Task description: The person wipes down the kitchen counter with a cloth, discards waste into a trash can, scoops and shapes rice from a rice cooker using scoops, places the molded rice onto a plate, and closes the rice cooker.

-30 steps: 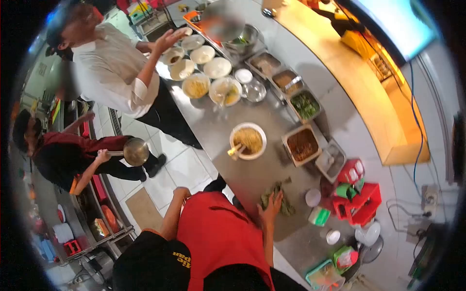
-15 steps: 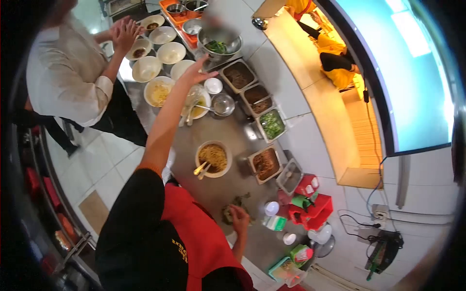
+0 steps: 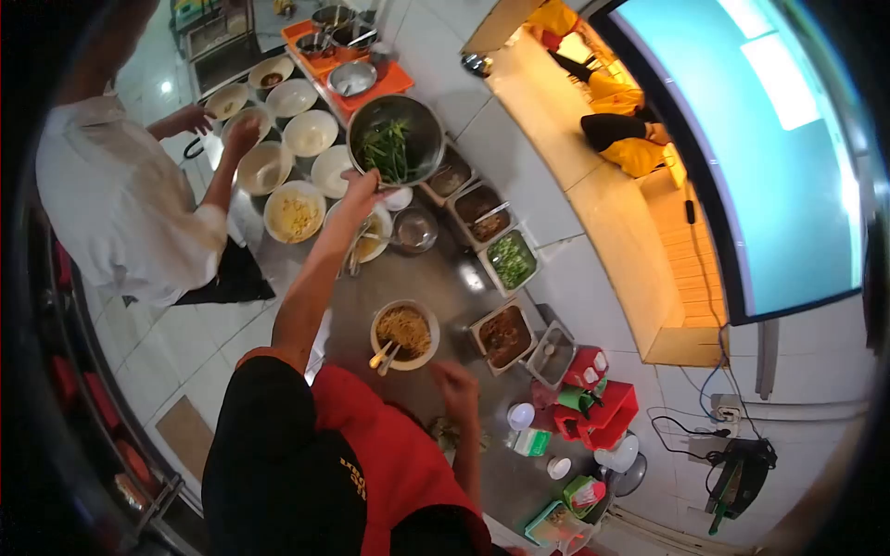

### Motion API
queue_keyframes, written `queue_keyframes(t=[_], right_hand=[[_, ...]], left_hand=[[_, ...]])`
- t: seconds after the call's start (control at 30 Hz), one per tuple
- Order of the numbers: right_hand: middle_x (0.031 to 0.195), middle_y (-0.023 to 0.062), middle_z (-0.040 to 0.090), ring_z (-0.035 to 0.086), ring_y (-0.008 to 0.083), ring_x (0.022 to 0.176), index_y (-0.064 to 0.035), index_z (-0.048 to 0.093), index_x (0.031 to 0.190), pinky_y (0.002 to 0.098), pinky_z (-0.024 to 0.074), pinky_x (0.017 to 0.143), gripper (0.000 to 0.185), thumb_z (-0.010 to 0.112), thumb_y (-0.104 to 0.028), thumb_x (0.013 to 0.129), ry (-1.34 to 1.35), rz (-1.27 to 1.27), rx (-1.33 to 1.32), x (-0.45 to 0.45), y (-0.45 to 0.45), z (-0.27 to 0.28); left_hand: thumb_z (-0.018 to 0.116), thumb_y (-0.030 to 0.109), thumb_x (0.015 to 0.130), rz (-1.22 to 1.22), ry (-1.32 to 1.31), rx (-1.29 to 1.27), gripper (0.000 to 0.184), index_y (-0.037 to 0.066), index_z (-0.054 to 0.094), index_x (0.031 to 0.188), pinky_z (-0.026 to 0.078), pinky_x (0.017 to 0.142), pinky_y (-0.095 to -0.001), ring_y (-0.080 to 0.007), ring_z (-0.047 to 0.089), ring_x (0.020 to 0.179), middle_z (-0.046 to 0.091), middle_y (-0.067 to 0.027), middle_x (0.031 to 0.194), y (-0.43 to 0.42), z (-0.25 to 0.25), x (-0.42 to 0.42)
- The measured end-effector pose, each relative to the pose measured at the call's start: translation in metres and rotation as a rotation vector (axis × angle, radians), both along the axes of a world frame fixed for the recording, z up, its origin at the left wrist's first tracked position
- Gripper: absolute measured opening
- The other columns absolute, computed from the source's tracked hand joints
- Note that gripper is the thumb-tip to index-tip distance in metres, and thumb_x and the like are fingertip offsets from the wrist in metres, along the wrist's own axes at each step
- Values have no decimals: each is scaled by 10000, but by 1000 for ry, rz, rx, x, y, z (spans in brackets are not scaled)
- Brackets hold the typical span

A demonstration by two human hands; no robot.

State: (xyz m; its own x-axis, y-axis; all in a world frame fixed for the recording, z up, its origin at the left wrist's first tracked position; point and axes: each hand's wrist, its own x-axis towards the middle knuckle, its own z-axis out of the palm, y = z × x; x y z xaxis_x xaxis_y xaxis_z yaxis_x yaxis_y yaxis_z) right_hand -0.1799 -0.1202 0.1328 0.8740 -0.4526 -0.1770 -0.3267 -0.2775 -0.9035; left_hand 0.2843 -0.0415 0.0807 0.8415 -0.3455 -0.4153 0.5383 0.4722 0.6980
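My left hand (image 3: 364,188) grips the near rim of a metal bowl (image 3: 434,119) at arm's length. Leafy greens (image 3: 387,153) lie inside it. The bowl looks tilted toward me and raised over the food pans. My right hand (image 3: 452,382) is just beside a white bowl of noodles (image 3: 405,334), apart from it; its fingers are blurred. Two utensils with a yellow and a pale handle (image 3: 382,357) rest in the noodles. Below my right hand, a clump of something greenish (image 3: 445,433) lies on the steel table, partly hidden by my forearm.
Metal pans with chopped scallions (image 3: 510,261) and minced topping (image 3: 503,337) line the wall side. Several white bowls (image 3: 310,132) stand at the far left, where a co-worker in a white shirt (image 3: 130,195) works. A ladle-like strainer (image 3: 414,229) and red basket (image 3: 607,417) are nearby.
My left hand has taken hold of the metal bowl of greens and drawn it nearer. My right hand has moved up from the greenish clump toward the noodle bowl. The co-worker's hands have separated.
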Motion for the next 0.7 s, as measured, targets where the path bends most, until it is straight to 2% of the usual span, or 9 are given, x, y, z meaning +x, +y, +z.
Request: queue_keyframes(t=[0.1,0.2,0.23,0.3,0.4,0.5,0.53,0.6,0.7], right_hand=[[964,79,672,617,162,902,-17,691,1014,279,485,813,180,611,23,857,-172,116,-92,72,-3,55],[901,85,674,601,141,741,-14,690,999,277,471,665,157,636,-13,851,-232,69,-206,133,9,84],[860,94,675,577,119,654,-13,691,982,270,447,584,148,655,-27,840,-286,27,-213,149,11,84],[849,114,678,605,162,660,7,689,963,288,469,610,135,650,-42,843,-262,48,-265,177,16,80],[825,157,679,642,251,672,22,692,932,328,499,648,169,671,-104,821,-179,48,-469,194,18,44],[816,200,676,652,371,732,-14,714,910,415,516,682,272,731,-229,745,-15,-15,-703,176,24,10],[808,228,662,650,388,744,6,698,864,442,517,669,220,690,-182,751,105,-38,-699,165,25,0],[746,263,635,641,415,735,26,679,782,490,514,657,129,647,-89,733,157,-127,-674,146,27,-4],[795,252,647,625,431,721,16,677,804,481,518,656,124,672,-81,727,139,-150,-716,117,12,-27]], left_hand=[[460,-30,857,53,56,61,508,31,157,1261,602,771,-471,-311,581,1025,441,-183,1236,41,55,-105],[447,-25,868,-28,-9,84,512,97,156,1271,589,778,-446,-281,571,961,443,-154,1207,78,-13,-170],[447,-25,868,-30,12,103,512,97,156,1271,589,778,-446,-281,571,961,443,-154,1207,90,-2,-192],[473,-11,858,-34,245,142,544,66,218,1332,552,812,-404,-247,575,939,502,-130,1145,105,47,-246],[485,-6,852,-96,47,172,508,12,327,1334,510,834,-355,-219,579,909,556,-99,1079,128,-37,-310],[482,-9,857,-251,-27,428,387,-38,421,1238,502,804,-322,-200,576,889,575,-79,1046,141,-34,-345],[482,-9,857,-262,-25,427,387,-38,421,1238,502,804,-322,-200,576,889,575,-79,1046,145,-32,-347],[475,-2,857,-670,-65,393,448,-71,338,1278,481,801,-292,-183,564,896,569,-87,1075,152,-13,-345],[467,-1,841,-476,-217,470,559,-66,207,1332,468,822,-298,-188,553,923,548,-109,1095,139,-11,-357]])
